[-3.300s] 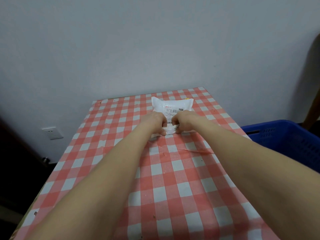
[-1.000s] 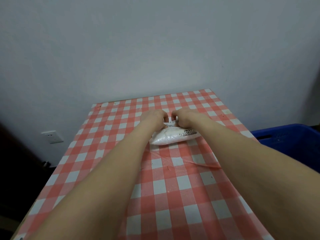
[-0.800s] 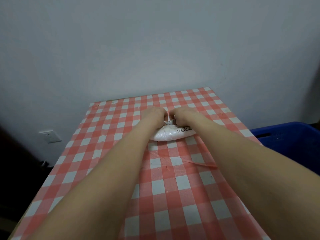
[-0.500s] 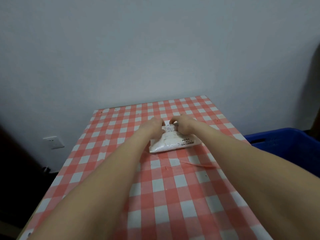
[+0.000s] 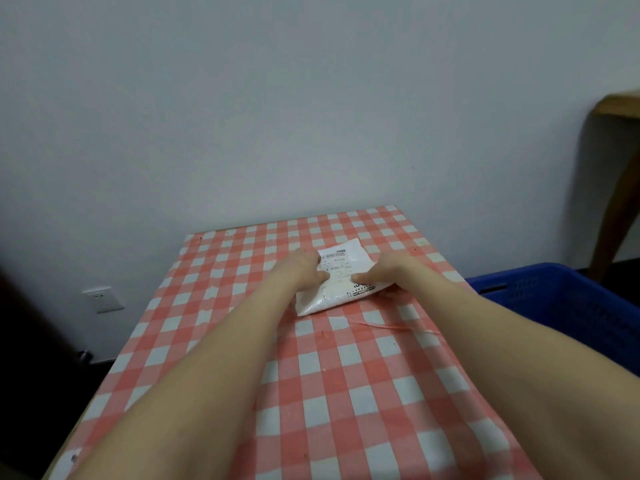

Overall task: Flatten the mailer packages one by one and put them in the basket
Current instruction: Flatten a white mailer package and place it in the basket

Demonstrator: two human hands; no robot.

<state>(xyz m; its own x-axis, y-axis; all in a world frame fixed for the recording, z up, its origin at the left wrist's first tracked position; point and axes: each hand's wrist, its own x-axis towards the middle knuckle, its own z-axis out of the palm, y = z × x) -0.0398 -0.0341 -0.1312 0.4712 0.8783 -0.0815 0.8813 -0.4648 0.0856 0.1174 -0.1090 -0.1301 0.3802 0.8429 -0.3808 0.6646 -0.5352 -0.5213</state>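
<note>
— Where is the mailer (image 5: 341, 285) found?
— It is seen lying on the surface (image 5: 346, 393), on the red-and-white checked cloth, toward the far end and a little right of the middle. It is turned slightly askew, and a printed label (image 5: 335, 263) is shown face up on its far half.

— How is it placed relative to each grip?
— It is flanked by both. The left grip (image 5: 304, 271) is set on its left edge, with the fingers bent over onto the label side. The right grip (image 5: 383, 274) is closed on its right edge. There the fingertips are pressed on top near the middle, and the thumb appears tucked under the near right corner. The near left corner is left free on the cloth.

— Is either grip seen wide?
— No, both are narrowed onto the mailer. How firmly it is squeezed cannot be told.

— Is it lifted?
— Its near left corner is seen resting on the cloth. Whether the right side is raised cannot be told.

— And the basket (image 5: 571, 306)?
— A blue basket is seen beyond the right edge of the surface, lower than it and well apart from the mailer.

— What else is noted?
— A wall socket (image 5: 102, 300) is seen low on the pale wall at the left. Wooden furniture (image 5: 620, 102) is seen at the right edge. A thin crease (image 5: 394, 328) is seen in the cloth, just nearer than the mailer.
</note>
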